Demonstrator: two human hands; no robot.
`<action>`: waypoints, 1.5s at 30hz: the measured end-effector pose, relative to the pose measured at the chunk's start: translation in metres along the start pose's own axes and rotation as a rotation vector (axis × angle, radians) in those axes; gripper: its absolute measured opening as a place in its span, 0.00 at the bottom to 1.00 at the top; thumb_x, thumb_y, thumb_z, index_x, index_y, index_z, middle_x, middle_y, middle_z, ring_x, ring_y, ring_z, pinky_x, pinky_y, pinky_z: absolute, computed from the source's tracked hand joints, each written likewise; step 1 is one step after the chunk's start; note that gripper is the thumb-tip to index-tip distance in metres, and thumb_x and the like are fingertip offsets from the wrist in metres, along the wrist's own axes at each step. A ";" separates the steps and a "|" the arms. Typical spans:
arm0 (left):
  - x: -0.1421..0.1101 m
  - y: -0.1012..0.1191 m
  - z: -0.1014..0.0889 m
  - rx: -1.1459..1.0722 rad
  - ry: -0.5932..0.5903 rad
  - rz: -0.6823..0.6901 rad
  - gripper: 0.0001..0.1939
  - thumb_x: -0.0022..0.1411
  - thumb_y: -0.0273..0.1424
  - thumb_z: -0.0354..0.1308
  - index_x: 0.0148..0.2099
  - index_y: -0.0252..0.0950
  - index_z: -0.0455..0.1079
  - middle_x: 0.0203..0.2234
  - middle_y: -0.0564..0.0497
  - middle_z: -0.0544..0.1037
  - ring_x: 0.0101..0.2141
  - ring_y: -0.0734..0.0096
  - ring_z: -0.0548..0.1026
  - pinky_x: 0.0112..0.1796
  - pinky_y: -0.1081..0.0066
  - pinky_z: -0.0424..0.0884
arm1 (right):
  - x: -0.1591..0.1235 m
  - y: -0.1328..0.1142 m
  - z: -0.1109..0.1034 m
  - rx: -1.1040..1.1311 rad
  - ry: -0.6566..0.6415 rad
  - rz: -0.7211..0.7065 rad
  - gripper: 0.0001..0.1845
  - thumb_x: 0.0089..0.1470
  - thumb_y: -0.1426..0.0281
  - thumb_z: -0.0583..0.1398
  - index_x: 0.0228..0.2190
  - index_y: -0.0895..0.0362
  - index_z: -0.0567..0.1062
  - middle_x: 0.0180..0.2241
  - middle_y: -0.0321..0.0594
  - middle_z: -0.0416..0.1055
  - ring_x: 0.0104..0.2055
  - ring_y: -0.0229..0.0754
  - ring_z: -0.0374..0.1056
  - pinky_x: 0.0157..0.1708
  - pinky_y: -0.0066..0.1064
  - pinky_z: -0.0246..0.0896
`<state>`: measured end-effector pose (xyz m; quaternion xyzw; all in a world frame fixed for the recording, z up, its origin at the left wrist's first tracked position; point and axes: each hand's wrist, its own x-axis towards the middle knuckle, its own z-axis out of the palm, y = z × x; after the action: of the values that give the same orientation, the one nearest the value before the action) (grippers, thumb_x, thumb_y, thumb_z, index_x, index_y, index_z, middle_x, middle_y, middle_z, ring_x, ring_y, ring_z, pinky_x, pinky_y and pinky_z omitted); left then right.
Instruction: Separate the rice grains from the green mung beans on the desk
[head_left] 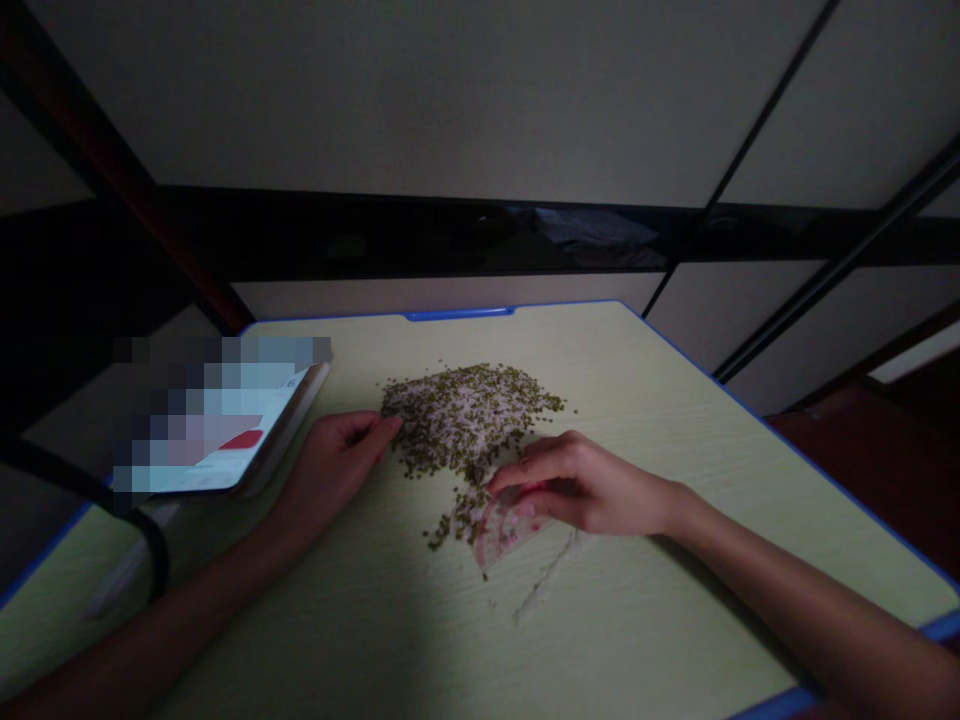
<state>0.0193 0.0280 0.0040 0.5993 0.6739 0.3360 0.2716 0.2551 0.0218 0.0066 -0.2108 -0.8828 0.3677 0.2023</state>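
Note:
A pile of small green beans mixed with pale grains [466, 415] lies spread on a light green table [645, 420]. My left hand [339, 455] rests on the table at the pile's left edge, fingers loosely curled, fingertips touching the beans. My right hand [577, 485] lies at the pile's lower right, its fingers pinched on a small clear bag with pink marks [501, 530] that lies on the table. A thin trail of pale grains [546, 580] runs below that bag.
A phone with a lit screen [225, 430] lies at the table's left, partly blurred. A black strap [154, 555] loops near the left edge. The table has a blue rim [459, 314]. Dark bars and a pale wall stand behind.

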 end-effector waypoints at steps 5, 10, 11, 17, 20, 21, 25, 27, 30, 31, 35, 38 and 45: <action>-0.001 0.001 0.000 -0.001 -0.007 0.004 0.18 0.47 0.40 0.50 0.13 0.37 0.53 0.08 0.60 0.54 0.13 0.79 0.55 0.17 0.75 0.50 | 0.000 -0.002 -0.001 0.004 -0.001 0.004 0.13 0.54 0.74 0.54 0.41 0.61 0.71 0.33 0.43 0.71 0.32 0.36 0.65 0.32 0.27 0.61; -0.001 0.003 -0.001 -0.006 0.001 0.001 0.18 0.47 0.39 0.51 0.13 0.37 0.53 0.08 0.60 0.54 0.14 0.79 0.55 0.17 0.75 0.50 | 0.001 -0.001 0.000 0.003 0.003 -0.005 0.13 0.54 0.74 0.54 0.42 0.63 0.71 0.34 0.44 0.71 0.34 0.36 0.66 0.33 0.26 0.61; -0.001 0.003 -0.001 -0.005 -0.002 -0.001 0.18 0.47 0.39 0.51 0.13 0.37 0.53 0.08 0.60 0.54 0.14 0.79 0.55 0.17 0.75 0.50 | 0.001 -0.001 0.000 0.001 0.003 -0.004 0.14 0.54 0.73 0.54 0.42 0.64 0.71 0.34 0.45 0.71 0.34 0.36 0.66 0.33 0.27 0.61; -0.001 0.004 -0.001 -0.006 -0.004 -0.017 0.17 0.47 0.39 0.51 0.13 0.37 0.53 0.08 0.60 0.55 0.13 0.79 0.55 0.17 0.75 0.51 | 0.001 -0.002 -0.001 0.031 -0.008 0.004 0.14 0.53 0.75 0.54 0.42 0.64 0.71 0.34 0.44 0.71 0.34 0.36 0.66 0.33 0.26 0.61; -0.001 0.003 -0.001 -0.004 -0.003 -0.004 0.18 0.47 0.38 0.51 0.12 0.37 0.53 0.08 0.60 0.54 0.14 0.79 0.55 0.17 0.75 0.51 | 0.001 -0.002 -0.001 0.058 -0.026 0.010 0.14 0.53 0.76 0.54 0.41 0.65 0.71 0.33 0.44 0.71 0.32 0.36 0.66 0.32 0.26 0.61; -0.001 0.002 -0.001 -0.004 -0.005 0.002 0.18 0.47 0.38 0.51 0.12 0.37 0.53 0.08 0.60 0.54 0.14 0.79 0.55 0.17 0.76 0.51 | 0.001 -0.002 -0.002 0.064 -0.031 0.011 0.14 0.53 0.76 0.54 0.41 0.66 0.71 0.32 0.44 0.71 0.31 0.35 0.66 0.31 0.26 0.61; 0.001 -0.002 0.000 -0.002 -0.021 0.004 0.18 0.47 0.39 0.50 0.13 0.37 0.53 0.08 0.60 0.54 0.13 0.79 0.55 0.17 0.75 0.51 | 0.000 -0.002 -0.002 0.078 -0.028 0.010 0.13 0.52 0.77 0.54 0.41 0.65 0.72 0.33 0.44 0.71 0.32 0.35 0.66 0.31 0.25 0.61; 0.002 -0.003 0.000 -0.002 -0.020 0.002 0.18 0.48 0.39 0.50 0.13 0.37 0.53 0.08 0.60 0.54 0.13 0.79 0.55 0.17 0.75 0.50 | 0.000 -0.002 -0.002 0.079 -0.035 0.010 0.13 0.52 0.76 0.55 0.40 0.64 0.72 0.33 0.44 0.71 0.33 0.36 0.66 0.32 0.25 0.61; 0.001 -0.003 0.000 -0.002 -0.015 0.006 0.18 0.48 0.39 0.50 0.13 0.37 0.53 0.08 0.60 0.54 0.14 0.80 0.55 0.17 0.75 0.50 | 0.000 -0.003 -0.003 0.073 -0.056 0.008 0.13 0.52 0.76 0.54 0.40 0.66 0.73 0.32 0.44 0.71 0.32 0.35 0.66 0.31 0.25 0.61; 0.001 -0.002 0.000 0.000 -0.017 0.007 0.18 0.48 0.39 0.50 0.13 0.37 0.53 0.08 0.60 0.54 0.14 0.80 0.55 0.17 0.75 0.50 | 0.000 -0.003 -0.003 0.073 -0.056 0.006 0.13 0.52 0.76 0.54 0.40 0.66 0.73 0.31 0.44 0.72 0.31 0.35 0.66 0.31 0.25 0.61; 0.000 -0.001 0.000 0.009 -0.023 0.003 0.18 0.48 0.39 0.50 0.13 0.37 0.53 0.08 0.61 0.54 0.14 0.80 0.54 0.18 0.75 0.50 | 0.000 -0.004 -0.004 0.088 -0.058 0.003 0.13 0.51 0.80 0.54 0.39 0.67 0.73 0.32 0.45 0.72 0.31 0.35 0.66 0.30 0.23 0.61; 0.001 -0.002 0.000 0.012 -0.016 0.005 0.18 0.48 0.38 0.49 0.13 0.37 0.52 0.08 0.61 0.53 0.14 0.80 0.54 0.18 0.75 0.50 | 0.001 -0.004 -0.003 0.084 -0.056 -0.006 0.13 0.50 0.80 0.54 0.39 0.66 0.73 0.32 0.45 0.72 0.31 0.35 0.67 0.30 0.24 0.61; 0.002 -0.001 0.000 -0.007 -0.018 0.005 0.17 0.48 0.38 0.50 0.13 0.37 0.53 0.08 0.61 0.54 0.14 0.80 0.54 0.18 0.75 0.50 | 0.001 -0.005 0.003 -0.010 -0.006 -0.038 0.14 0.53 0.74 0.54 0.42 0.60 0.72 0.30 0.43 0.72 0.31 0.36 0.65 0.30 0.27 0.60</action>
<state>0.0180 0.0294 0.0034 0.6031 0.6687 0.3335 0.2790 0.2513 0.0172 0.0088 -0.1938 -0.8890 0.3602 0.2057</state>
